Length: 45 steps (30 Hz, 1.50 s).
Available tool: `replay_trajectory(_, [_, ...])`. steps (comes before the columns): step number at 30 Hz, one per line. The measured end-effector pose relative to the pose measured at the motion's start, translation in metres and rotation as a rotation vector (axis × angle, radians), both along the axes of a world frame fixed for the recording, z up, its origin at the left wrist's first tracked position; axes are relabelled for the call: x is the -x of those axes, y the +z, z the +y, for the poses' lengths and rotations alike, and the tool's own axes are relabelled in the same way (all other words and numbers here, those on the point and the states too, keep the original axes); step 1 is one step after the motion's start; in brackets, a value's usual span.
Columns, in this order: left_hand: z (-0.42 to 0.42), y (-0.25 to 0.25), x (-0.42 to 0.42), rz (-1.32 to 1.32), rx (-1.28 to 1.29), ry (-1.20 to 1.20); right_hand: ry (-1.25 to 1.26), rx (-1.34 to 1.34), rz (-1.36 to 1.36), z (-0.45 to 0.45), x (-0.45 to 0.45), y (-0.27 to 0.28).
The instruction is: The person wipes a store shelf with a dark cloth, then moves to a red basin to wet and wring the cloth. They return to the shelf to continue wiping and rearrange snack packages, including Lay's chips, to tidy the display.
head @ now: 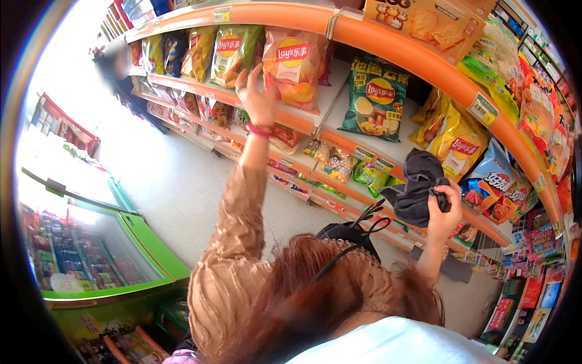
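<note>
My left hand (pixel 258 98) is raised at the shelf with its fingers apart. It is at the left edge of a pink Lay's potato chip bag (pixel 293 68); whether the fingers touch the bag, I cannot tell. Just left of the hand stands a green and white Lay's bag (pixel 231 57). My right hand (pixel 443 211) grips a crumpled dark grey cloth (pixel 416 191) in front of the shelf edge. Behind the cloth are yellow Lay's bags (pixel 459 136). A dark green Lay's bag (pixel 377 100) leans back on the shelf between my hands.
An orange-edged shelf rail (pixel 386 43) curves above the bags, with a brown carton (pixel 427 25) on top. Small snack packs (pixel 336 166) fill lower shelves. At left stands a green glass-topped freezer (pixel 150 245). A blurred person (pixel 116 63) is at the aisle's far end.
</note>
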<state>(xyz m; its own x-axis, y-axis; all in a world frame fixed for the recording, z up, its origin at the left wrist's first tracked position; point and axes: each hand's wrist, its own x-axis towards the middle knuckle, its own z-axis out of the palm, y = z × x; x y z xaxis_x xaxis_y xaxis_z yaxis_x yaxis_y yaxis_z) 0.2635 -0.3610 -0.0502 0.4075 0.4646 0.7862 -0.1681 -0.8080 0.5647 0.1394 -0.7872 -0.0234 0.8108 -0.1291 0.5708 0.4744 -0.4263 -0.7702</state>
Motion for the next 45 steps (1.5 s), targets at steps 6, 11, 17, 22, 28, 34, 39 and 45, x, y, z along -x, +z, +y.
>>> replay_trajectory(6, [-0.051, -0.004, 0.005, 0.17, -0.176, -0.101, 0.031, 0.021, -0.046, 0.0, 0.004, 0.007])
replay_trajectory(11, [-0.046, -0.004, -0.011, 0.162, -0.175, -0.163, -0.025, -0.059, -0.027, -0.017, 0.017, 0.007])
replay_trajectory(17, [-0.146, 0.024, 0.022, 0.238, -0.346, -0.58, -0.106, -0.145, -0.035, -0.048, 0.043, 0.007])
replay_trajectory(22, [-0.17, 0.0, -0.03, 0.483, -0.732, -0.647, -0.235, -0.162, -0.083, -0.073, 0.065, 0.001])
replay_trajectory(28, [-0.16, 0.003, -0.053, 0.503, -0.795, -0.568, -0.37, -0.25, -0.055, -0.102, 0.092, -0.022])
replay_trajectory(34, [-0.157, -0.003, -0.066, 0.446, -0.778, -0.562, -0.574, -0.373, 0.009, -0.12, 0.109, -0.045])
replay_trajectory(39, [-0.198, 0.009, -0.038, 0.251, -0.586, -0.57, -0.624, -0.67, 0.001, -0.142, 0.119, -0.062])
replay_trajectory(45, [-0.3, 0.017, -0.003, 0.299, 0.088, -1.062, -0.539, -1.317, 0.071, -0.149, 0.123, -0.067])
